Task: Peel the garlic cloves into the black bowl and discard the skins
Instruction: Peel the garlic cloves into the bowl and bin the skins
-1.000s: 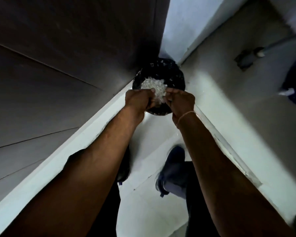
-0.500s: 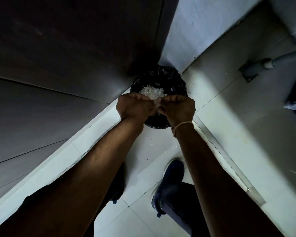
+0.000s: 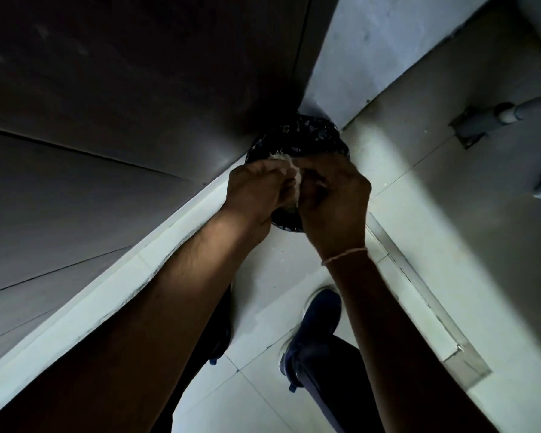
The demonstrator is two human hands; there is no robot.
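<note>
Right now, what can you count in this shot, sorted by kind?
Hands: 2, left hand and right hand
Black bins: 1, bin
Clumps of garlic skins: 1, skins
Blue shoes: 1, shoe
Wrist threads: 1, thread
Total: 6

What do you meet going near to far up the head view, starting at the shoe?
Shoe → wrist thread → hands, left and right, holding garlic skins → black bin → wall corner.

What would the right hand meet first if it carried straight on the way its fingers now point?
Probably the clump of skins, which the right hand already touches, with the left hand just beyond. The bin lies below; depth is unclear from this one view.
</note>
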